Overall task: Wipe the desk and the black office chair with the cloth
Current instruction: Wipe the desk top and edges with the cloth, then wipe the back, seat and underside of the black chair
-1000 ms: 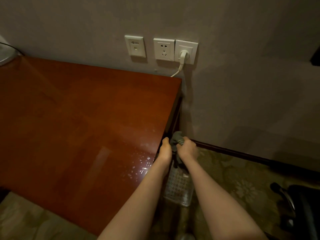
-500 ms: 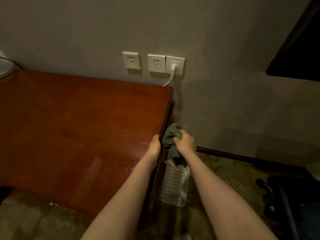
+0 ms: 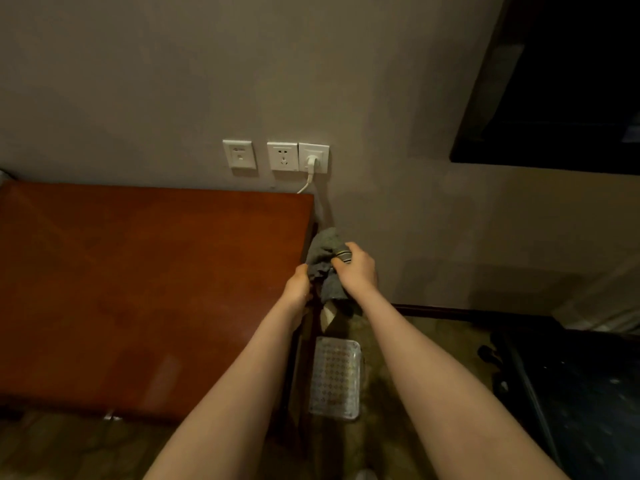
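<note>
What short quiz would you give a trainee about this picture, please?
1. True or false: the cloth lies flat on the desk.
2. How many of the three wall sockets have a plug in them? A) none B) one C) three
3. Fill in: the black chair stands to the ___ of the desk.
Key: 1 false, the right hand grips it beside the desk's right edge; 2 B; 3 right.
</note>
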Available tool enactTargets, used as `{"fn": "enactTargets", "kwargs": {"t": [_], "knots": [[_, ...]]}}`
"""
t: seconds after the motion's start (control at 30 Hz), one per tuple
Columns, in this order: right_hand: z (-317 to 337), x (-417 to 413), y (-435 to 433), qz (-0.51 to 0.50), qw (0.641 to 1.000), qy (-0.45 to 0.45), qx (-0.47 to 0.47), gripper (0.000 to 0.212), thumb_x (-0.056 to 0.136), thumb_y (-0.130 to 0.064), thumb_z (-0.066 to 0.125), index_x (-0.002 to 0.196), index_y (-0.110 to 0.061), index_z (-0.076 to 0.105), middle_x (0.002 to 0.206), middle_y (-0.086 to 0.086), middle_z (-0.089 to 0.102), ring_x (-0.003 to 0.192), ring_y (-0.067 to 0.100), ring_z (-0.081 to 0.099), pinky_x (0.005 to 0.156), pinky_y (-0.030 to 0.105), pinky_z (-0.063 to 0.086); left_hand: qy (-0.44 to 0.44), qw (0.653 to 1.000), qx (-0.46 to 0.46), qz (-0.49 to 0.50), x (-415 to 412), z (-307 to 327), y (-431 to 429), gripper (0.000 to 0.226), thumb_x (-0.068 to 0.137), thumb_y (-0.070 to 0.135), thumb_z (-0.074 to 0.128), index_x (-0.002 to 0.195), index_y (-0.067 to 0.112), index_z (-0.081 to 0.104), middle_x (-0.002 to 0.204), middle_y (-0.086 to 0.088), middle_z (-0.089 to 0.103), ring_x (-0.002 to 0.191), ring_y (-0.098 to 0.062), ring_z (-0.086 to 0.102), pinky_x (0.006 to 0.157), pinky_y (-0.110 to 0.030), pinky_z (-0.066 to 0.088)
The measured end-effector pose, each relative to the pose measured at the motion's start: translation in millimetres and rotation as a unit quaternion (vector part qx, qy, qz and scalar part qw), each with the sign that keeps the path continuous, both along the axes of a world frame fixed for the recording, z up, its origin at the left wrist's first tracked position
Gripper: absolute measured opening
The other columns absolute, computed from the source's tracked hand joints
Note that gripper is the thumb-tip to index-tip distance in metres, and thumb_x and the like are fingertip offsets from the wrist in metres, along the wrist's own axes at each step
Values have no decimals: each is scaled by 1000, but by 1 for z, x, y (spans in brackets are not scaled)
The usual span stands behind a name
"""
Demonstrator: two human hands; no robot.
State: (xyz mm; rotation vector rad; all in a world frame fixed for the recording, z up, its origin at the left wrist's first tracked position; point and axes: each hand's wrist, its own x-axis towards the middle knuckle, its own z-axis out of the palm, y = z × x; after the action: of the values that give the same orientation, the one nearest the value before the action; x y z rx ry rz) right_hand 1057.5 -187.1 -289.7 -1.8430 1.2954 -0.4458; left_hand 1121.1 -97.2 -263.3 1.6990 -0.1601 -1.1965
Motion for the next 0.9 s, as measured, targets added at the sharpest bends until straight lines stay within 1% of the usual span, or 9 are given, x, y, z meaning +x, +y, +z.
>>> {"fn": "enactTargets", "kwargs": {"t": [0.07,0.27,0.3,0.37,0.43,0.5,0.63,0.73,0.9], "knots": [[7,-13,3,-4,1000,-19,8,33,89,-26,61,119,-15,57,116,12,62,109,30,56,84,33,44,-11,1000,2,-13,-6,3,0,46,103,34,24,132,7,45,115,-10,57,102,-25,54,73,-29,40],[27,-67,10,-76,991,-79,71,39,88,-27,64,122,-11,56,117,9,60,110,28,55,90,36,44,-52,996,3,-68,-41,11,-3,33,103,36,22,94,21,50,76,0,47,64,-13,41,60,-28,32],[30,-75,9,-87,989,-87,86,41,86,-27,65,122,-9,57,118,10,60,109,28,55,91,37,44,-67,995,-1,-72,-48,13,-4,35,103,36,23,97,19,52,83,-3,53,68,-14,47,60,-27,35],[35,-89,6,-101,983,-107,109,43,83,-27,69,120,-7,58,118,12,62,107,28,58,91,37,46,-129,988,1,-85,-59,12,-9,45,102,39,25,115,10,56,112,-10,61,94,-25,58,77,-33,44],[37,-99,8,-109,976,-131,137,46,81,-26,71,121,-6,59,117,12,63,107,28,59,93,38,48,-202,976,21,-74,-69,13,-13,50,101,40,26,129,6,49,130,-16,52,116,-34,51,94,-39,40],[38,-108,13,-101,971,-147,156,41,80,-26,71,116,-8,62,114,11,65,104,28,61,92,39,50,-236,970,29,-46,-81,16,-15,50,102,38,24,135,5,42,138,-20,44,125,-37,43,101,-40,34],[44,-133,33,-72,960,-184,199,30,85,-19,67,112,-6,62,104,10,65,95,23,61,79,31,48,-311,947,66,-37,-107,16,-20,50,102,38,22,138,8,37,145,-21,34,132,-38,33,106,-43,26],[49,-168,38,-68,956,-193,210,32,87,-18,66,115,-4,61,110,12,64,94,22,61,73,29,48,-375,921,88,-54,-130,9,-16,47,102,37,23,136,8,38,144,-20,33,131,-38,33,106,-45,26],[62,-244,34,-84,961,-173,199,33,87,-19,66,116,-3,61,112,14,65,90,21,60,65,26,48,-303,948,84,-39,-187,14,-20,48,102,37,22,137,8,37,142,-20,37,129,-37,38,105,-42,30]]}}
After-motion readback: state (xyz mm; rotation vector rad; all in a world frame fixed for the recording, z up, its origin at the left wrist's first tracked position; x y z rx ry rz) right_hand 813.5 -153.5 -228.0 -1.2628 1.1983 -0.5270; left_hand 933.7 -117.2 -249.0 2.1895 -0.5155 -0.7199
